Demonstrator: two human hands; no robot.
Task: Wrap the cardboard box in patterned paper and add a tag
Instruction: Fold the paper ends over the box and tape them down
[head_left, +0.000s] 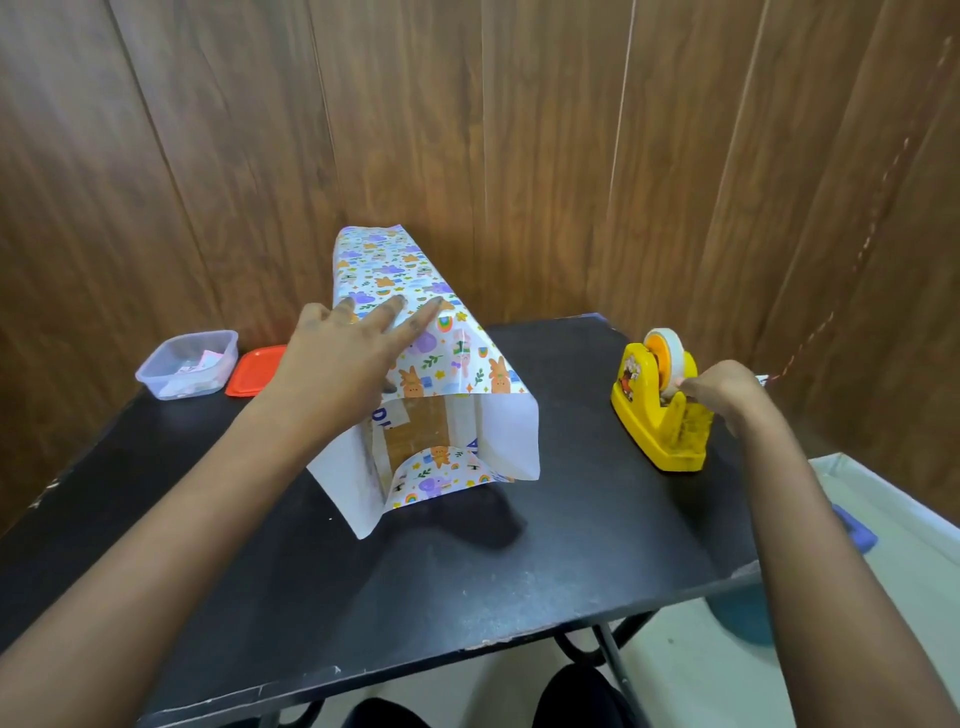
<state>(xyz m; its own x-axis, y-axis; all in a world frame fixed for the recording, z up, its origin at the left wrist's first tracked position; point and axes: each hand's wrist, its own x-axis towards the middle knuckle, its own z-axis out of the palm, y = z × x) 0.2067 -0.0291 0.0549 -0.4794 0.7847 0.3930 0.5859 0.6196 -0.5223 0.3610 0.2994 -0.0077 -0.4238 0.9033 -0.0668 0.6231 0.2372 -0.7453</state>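
Note:
A cardboard box (415, 423) lies lengthwise on the black table (519, 571), wrapped round in patterned paper (395, 265) with animals and rainbows. The near end is open, so the brown cardboard shows between loose white paper flaps. My left hand (343, 358) presses flat on top of the paper with straight fingers. My right hand (719, 392) is at the yellow tape dispenser (657, 421) on the right, with its fingertips pinching at the tape end by the roll (667, 356).
At the table's far left stand a clear plastic tub (187, 364) with small items inside and its red lid (254, 371). A wood-panelled wall rises close behind. A blue object (854, 530) lies on a white surface at the right.

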